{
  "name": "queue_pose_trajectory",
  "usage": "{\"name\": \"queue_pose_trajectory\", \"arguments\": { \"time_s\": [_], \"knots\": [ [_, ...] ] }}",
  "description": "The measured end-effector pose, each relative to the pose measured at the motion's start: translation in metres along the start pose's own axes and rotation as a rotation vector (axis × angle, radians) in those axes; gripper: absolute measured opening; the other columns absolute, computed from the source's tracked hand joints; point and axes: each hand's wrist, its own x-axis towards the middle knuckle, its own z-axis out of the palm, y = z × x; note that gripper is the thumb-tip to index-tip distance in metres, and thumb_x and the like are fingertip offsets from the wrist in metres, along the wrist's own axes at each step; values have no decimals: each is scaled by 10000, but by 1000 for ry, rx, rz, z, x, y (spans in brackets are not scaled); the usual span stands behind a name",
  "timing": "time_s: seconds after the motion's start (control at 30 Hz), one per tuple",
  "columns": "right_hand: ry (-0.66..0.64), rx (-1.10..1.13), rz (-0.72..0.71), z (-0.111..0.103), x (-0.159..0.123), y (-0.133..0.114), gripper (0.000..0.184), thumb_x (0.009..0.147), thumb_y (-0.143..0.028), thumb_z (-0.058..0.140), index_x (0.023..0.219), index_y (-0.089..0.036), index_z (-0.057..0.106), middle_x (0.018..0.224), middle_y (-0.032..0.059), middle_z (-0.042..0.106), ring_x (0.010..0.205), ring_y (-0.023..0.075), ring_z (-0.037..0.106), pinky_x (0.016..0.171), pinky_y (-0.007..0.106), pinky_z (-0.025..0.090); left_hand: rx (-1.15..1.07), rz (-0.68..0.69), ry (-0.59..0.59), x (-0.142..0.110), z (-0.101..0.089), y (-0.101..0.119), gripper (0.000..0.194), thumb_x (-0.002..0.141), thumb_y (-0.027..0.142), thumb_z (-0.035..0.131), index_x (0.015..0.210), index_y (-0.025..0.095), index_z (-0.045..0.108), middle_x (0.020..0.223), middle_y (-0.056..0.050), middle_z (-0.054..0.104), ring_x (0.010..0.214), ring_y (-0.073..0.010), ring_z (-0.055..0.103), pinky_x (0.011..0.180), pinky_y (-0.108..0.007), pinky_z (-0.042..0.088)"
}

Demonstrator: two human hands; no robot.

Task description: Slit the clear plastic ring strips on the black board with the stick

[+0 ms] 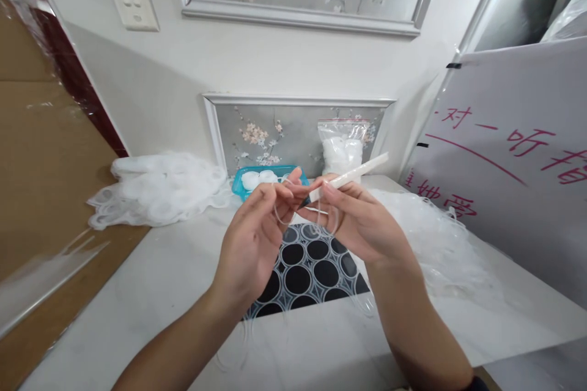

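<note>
In the middle of the head view my two hands meet above a dark mat [298,280] patterned with circles. My right hand [367,214] is closed around a white pen-like stick [362,171], whose dark tip points toward my left fingers. A thin see-through cord [338,220] loops below the right fingers. My left hand [257,238] pinches part of this cord with its fingertips; the exact grip is partly hidden. Just behind the hands stands a blue tray [237,185] with white round pieces [257,179] in it.
A heap of white netted material [160,186] lies on the left of the white table [151,293]. See-through loops in a pile [440,244] lie on the right. A zip bag [343,149] of white pieces leans against the wall. A cardboard box [46,153] stands left, a written board [513,153] right.
</note>
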Motion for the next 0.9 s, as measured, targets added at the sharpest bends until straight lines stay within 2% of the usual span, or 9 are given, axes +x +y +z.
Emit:
{"name": "queue_pose_trajectory", "arguments": {
  "time_s": [0.1,0.23,0.4,0.5,0.63,0.8,0.9],
  "knots": [
    [-18,64,4,3,4,5,195,785,-470,723,820,-280,694,998,2,724,1041,219,651,978,444,523,266,98,-44,4,-7,-1,191,932,395,542,913,249,665,1219,-11,671,1363,-237,425,1135,-398,338],
    [-72,117,11,8,8,11,219,848,-512,623,883,-299,659,1128,13,692,1166,244,597,994,454,508,521,101,-68,10,-18,2,282,949,451,497,1005,253,689,1341,-24,600,1362,-242,422,1147,-379,299],
    [72,90,-78,14,11,20,287,874,-585,525,994,-343,622,1277,-2,616,1272,257,521,982,446,508,770,130,3,13,-22,6,250,852,462,634,975,248,676,1398,-46,547,1381,-304,381,1114,-436,337],
    [68,62,-123,16,11,23,304,874,-607,503,1014,-358,608,1321,-11,585,1291,258,500,955,436,519,819,134,-2,13,-22,8,212,843,451,643,889,244,649,1428,-49,517,1385,-309,377,1111,-487,329],
    [48,62,-113,16,12,23,306,856,-614,514,977,-348,605,1235,10,625,1227,242,542,944,420,517,845,157,-16,14,-22,5,206,847,450,639,893,251,665,1490,-43,444,1426,-304,309,1149,-527,250],
    [81,122,-41,18,13,28,301,777,-604,618,886,-324,631,1119,18,666,1028,231,618,801,371,548,836,91,-104,18,-25,-3,225,821,460,657,820,238,690,1541,-33,358,1469,-323,176,1165,-586,149],
    [98,188,-51,19,15,32,266,749,-548,687,860,-308,662,1155,15,665,1026,219,614,741,329,546,859,91,-122,23,-28,-11,199,817,419,659,760,230,689,1544,-14,352,1478,-305,147,1178,-578,106]
  ]
}}
